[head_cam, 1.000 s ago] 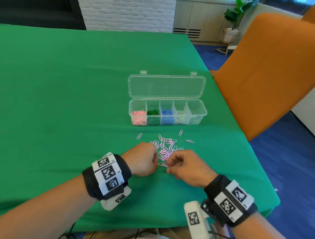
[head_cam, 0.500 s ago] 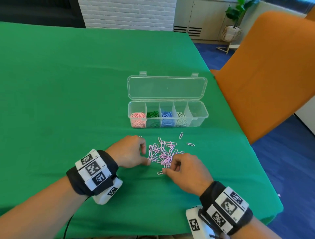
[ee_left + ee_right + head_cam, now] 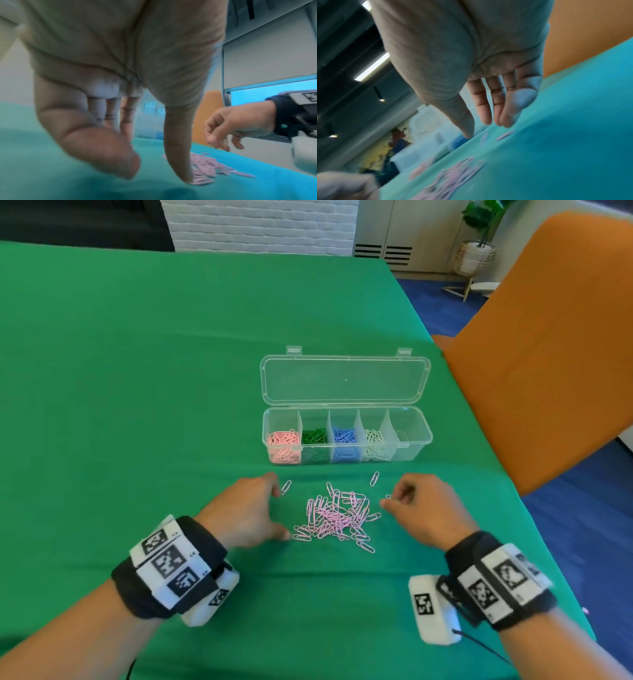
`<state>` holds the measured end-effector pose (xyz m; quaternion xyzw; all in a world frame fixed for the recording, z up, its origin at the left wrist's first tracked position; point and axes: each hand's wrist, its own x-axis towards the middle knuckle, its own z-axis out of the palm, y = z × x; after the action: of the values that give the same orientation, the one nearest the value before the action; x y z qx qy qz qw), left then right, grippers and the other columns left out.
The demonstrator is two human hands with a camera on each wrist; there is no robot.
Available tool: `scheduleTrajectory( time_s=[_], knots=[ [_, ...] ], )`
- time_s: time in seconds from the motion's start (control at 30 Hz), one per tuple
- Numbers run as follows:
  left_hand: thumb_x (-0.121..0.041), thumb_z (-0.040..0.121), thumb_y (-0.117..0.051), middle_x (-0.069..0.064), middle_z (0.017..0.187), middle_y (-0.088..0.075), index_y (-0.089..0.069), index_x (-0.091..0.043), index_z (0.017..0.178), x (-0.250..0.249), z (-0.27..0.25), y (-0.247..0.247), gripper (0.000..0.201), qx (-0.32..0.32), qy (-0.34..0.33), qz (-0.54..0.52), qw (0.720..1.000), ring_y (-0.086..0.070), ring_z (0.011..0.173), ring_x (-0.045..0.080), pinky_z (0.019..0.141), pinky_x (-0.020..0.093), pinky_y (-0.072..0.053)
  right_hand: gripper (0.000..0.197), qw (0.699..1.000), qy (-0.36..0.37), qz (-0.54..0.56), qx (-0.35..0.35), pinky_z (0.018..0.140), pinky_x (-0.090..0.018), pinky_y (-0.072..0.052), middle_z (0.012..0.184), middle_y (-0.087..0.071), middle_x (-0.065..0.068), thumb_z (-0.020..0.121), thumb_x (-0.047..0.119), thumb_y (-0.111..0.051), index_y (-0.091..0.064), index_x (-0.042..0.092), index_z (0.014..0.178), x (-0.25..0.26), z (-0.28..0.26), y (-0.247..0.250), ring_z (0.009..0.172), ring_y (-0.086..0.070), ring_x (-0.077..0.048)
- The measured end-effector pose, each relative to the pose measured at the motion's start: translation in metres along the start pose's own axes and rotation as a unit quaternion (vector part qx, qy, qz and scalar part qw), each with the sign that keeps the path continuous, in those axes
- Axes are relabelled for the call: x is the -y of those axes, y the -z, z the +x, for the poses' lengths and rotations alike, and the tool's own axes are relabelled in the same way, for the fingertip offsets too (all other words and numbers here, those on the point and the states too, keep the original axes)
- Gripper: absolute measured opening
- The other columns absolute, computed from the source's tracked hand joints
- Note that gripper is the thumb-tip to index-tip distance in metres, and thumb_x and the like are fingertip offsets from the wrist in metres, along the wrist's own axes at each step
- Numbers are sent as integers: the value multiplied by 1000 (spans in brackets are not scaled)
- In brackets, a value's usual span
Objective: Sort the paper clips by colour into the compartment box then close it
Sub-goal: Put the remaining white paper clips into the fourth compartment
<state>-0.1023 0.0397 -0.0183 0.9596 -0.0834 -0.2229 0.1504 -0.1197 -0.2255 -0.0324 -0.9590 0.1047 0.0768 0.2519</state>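
The clear compartment box (image 3: 346, 455) stands open, its lid (image 3: 344, 380) lying back flat. From the left its compartments hold pink (image 3: 283, 445), green (image 3: 314, 440), blue (image 3: 344, 441) and white clips (image 3: 375, 445); I cannot tell what the rightmost one holds. In front lies a pile of pale pink clips (image 3: 337, 517) (image 3: 209, 169) (image 3: 453, 175). My left hand (image 3: 278, 512) (image 3: 154, 155) is at the pile's left, fingers spread, thumb tip on the cloth against a clip. At the pile's right, my right hand (image 3: 388, 500) (image 3: 477, 128) hovers with relaxed fingers, holding nothing.
Two single clips (image 3: 286, 487) (image 3: 374, 478) lie apart between pile and box. Green cloth (image 3: 137, 405) covers the table. An orange chair back (image 3: 548, 337) stands close at the right table edge. A potted plant (image 3: 478, 251) stands far back.
Both hands were together at the pile's near edge. They have drawn apart, the left to the pile's left, the right to its right, and their fingers have uncurled. The pile looks more spread.
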Motion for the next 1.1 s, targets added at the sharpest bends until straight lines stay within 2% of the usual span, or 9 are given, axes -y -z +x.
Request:
scheduleTrajectory(
  time_s=[0.07, 0.13, 0.33, 0.53, 0.7, 0.8, 0.97, 1.03, 1.1],
  knots=[
    [-43, 69, -86, -1, 112, -57, -41, -20, 136, 5, 6, 7, 84, 14, 29, -1, 999, -53, 94, 17, 84, 29, -46, 23, 999, -42, -12, 2, 83, -35, -53, 89, -65, 1, 83, 41, -73, -59, 24, 85, -10, 12, 8, 87, -63, -23],
    [-36, 71, -86, 0, 119, -56, -40, -18, 139, -3, 12, 8, 84, 26, 25, -12, 999, -50, 97, 16, 90, 28, -44, 21, 998, -55, -7, 5, 86, -34, -52, 96, -65, -1, 86, 39, -70, -60, 21, 94, -8, 21, 2, 91, -63, -23],
    [-34, 76, -83, -11, 97, -53, -57, -23, 113, -23, 21, -1, 47, 56, -52, -28, 997, -53, 89, 10, 73, 23, -39, 25, 997, 25, 9, 66, 77, -29, -50, 78, -65, 4, 93, 35, -63, -66, 16, 76, 31, 20, -13, 75, -62, -12],
    [-28, 71, -87, -9, 95, -55, -54, -22, 115, -7, 23, 8, 56, 46, -1, -47, 998, -54, 85, 9, 71, 23, -42, 14, 999, 15, 4, 52, 82, -32, -51, 86, -62, 3, 94, 31, -60, -60, 20, 85, 34, 49, -5, 85, -61, -16],
    [-23, 71, -87, -10, 95, -61, -60, -23, 111, -25, 25, -5, 48, 88, -72, -76, 991, -56, 78, 5, 65, 20, -42, 12, 988, 86, 20, 124, 83, -32, -54, 86, -67, 4, 94, 24, -60, -66, 18, 86, 47, 23, -25, 83, -64, -13],
    [-26, 68, -89, -9, 100, -62, -56, -28, 120, -13, 19, 0, 62, 101, -75, -74, 989, -59, 80, 6, 64, 21, -43, 7, 994, 66, 7, 85, 82, -28, -49, 88, -66, 7, 88, 26, -70, -64, 23, 85, 29, 20, -1, 86, -63, -14],
    [-29, 69, -88, -6, 90, -61, -53, -28, 109, -12, 17, -8, 53, 95, -76, -52, 991, -59, 76, 10, 61, 24, -41, 48, 984, 6, -11, 178, 72, -26, -44, 91, -58, 9, 71, 45, -84, -58, 25, 106, 29, 1, 0, 82, -57, -10],
    [-26, 69, -87, -8, 83, -60, -52, -28, 100, -21, 20, -16, 47, 78, -98, -46, 991, -56, 70, 9, 58, 25, -38, 60, 985, 43, -36, 164, 77, -30, -48, 96, -56, 8, 66, 52, -84, -53, 29, 112, 47, -9, -19, 87, -59, -14],
    [-21, 68, -86, -10, 78, -57, -52, -27, 94, -26, 22, -19, 44, 56, -117, -41, 991, -54, 68, 7, 56, 23, -36, 53, 985, 92, -72, 130, 81, -33, -51, 103, -59, 4, 70, 49, -79, -53, 32, 112, 64, -16, -35, 93, -62, -21]
  ],
)
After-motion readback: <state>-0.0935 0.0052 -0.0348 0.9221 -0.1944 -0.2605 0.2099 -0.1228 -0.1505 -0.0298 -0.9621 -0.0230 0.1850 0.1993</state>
